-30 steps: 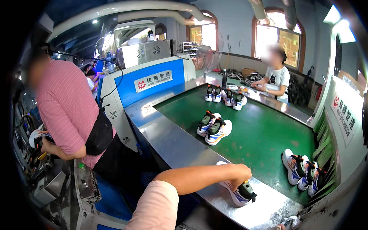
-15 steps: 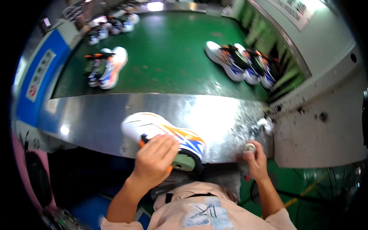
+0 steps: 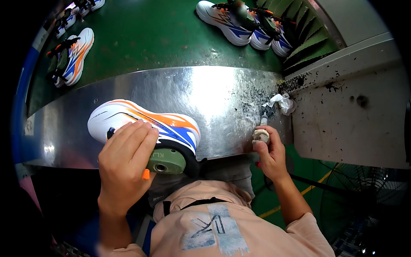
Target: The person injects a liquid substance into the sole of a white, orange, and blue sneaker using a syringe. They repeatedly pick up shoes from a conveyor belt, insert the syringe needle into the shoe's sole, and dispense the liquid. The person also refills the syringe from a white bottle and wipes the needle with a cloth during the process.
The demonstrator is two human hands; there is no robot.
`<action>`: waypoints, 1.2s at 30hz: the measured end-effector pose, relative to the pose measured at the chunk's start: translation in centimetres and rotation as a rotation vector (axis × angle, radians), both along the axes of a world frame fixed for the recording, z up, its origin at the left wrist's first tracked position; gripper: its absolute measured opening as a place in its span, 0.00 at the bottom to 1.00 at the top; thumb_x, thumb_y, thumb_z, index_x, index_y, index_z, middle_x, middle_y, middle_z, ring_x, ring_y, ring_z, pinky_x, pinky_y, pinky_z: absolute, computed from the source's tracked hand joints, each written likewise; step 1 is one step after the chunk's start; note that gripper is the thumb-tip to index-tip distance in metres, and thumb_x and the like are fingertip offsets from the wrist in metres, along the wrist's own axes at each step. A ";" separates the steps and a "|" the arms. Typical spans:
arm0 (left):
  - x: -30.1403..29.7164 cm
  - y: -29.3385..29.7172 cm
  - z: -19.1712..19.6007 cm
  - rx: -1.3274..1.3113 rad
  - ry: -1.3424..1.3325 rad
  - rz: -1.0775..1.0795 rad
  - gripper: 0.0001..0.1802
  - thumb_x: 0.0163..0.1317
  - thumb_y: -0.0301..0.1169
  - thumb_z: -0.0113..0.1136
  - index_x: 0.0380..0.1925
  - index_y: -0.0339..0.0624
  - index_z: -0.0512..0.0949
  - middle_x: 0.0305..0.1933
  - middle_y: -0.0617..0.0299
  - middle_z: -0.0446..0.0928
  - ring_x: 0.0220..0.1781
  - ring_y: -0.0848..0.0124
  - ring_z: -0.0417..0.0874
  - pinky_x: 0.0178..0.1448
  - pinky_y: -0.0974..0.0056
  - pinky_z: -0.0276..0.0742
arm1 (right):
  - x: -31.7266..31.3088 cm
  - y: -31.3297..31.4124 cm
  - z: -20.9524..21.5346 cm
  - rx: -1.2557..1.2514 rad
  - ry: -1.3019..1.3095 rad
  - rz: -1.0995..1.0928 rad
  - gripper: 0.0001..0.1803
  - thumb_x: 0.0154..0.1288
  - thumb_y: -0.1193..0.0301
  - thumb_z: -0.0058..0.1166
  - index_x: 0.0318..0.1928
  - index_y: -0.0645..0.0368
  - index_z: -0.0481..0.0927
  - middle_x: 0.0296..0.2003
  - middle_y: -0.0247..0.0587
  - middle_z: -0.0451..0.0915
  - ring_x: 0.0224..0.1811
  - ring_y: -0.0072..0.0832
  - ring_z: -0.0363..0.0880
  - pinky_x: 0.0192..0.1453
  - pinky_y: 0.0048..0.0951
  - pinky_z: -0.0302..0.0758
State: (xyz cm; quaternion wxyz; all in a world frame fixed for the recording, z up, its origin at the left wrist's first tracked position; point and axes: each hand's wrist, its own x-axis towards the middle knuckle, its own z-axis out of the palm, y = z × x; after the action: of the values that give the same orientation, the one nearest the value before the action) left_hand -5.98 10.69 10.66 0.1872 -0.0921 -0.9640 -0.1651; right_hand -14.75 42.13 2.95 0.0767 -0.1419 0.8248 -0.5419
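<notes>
A white sneaker with orange and blue side panels lies on its side over the metal ledge, its toe to the left. A green shoe last fills its opening. My left hand grips the sneaker at the tongue and collar, its fingers closed across the upper. An orange tab shows beside that hand. My right hand is closed around a small cream-coloured tool with a greyish tip pointing away from me; its exact kind is unclear. The tool is apart from the sneaker.
A crumpled white tissue lies on the black-stained end of the metal ledge. Beyond it, a green surface bears similar sneakers at left and right. A grey machine housing borders the right, with a fan below.
The view has shifted, so the scene sits further left and higher. Both hands keep their hold. The right hand's tool now shows its tip pointing toward the tissue.
</notes>
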 end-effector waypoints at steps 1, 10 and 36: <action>0.0 -0.2 -0.1 0.000 -0.010 -0.004 0.24 0.36 0.19 0.66 0.41 0.33 0.80 0.44 0.49 0.81 0.50 0.52 0.83 0.56 0.53 0.78 | 0.1 0.0 0.0 -0.018 -0.001 0.002 0.19 0.70 0.63 0.55 0.55 0.59 0.72 0.34 0.29 0.75 0.32 0.14 0.69 0.35 0.17 0.69; -1.7 -0.8 0.4 0.066 -0.092 -0.052 0.29 0.30 0.23 0.73 0.41 0.35 0.79 0.43 0.52 0.80 0.46 0.53 0.82 0.51 0.55 0.77 | -0.5 0.4 0.3 -0.038 0.043 0.018 0.20 0.70 0.62 0.56 0.55 0.60 0.72 0.34 0.30 0.77 0.33 0.15 0.72 0.37 0.18 0.70; 5.5 0.8 -3.3 -0.018 0.122 -0.044 0.08 0.61 0.30 0.56 0.40 0.43 0.78 0.47 0.56 0.81 0.52 0.61 0.82 0.61 0.57 0.77 | -3.9 -24.5 14.0 -0.284 -0.893 0.752 0.39 0.71 0.36 0.18 0.54 0.60 0.64 0.14 0.31 0.64 0.12 0.16 0.52 0.16 0.19 0.51</action>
State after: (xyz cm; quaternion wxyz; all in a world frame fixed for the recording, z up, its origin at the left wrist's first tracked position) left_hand -0.47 11.54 7.40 0.2410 -0.1247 -0.9500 -0.1545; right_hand -18.61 17.60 16.94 0.5827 -0.1914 0.5256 -0.5896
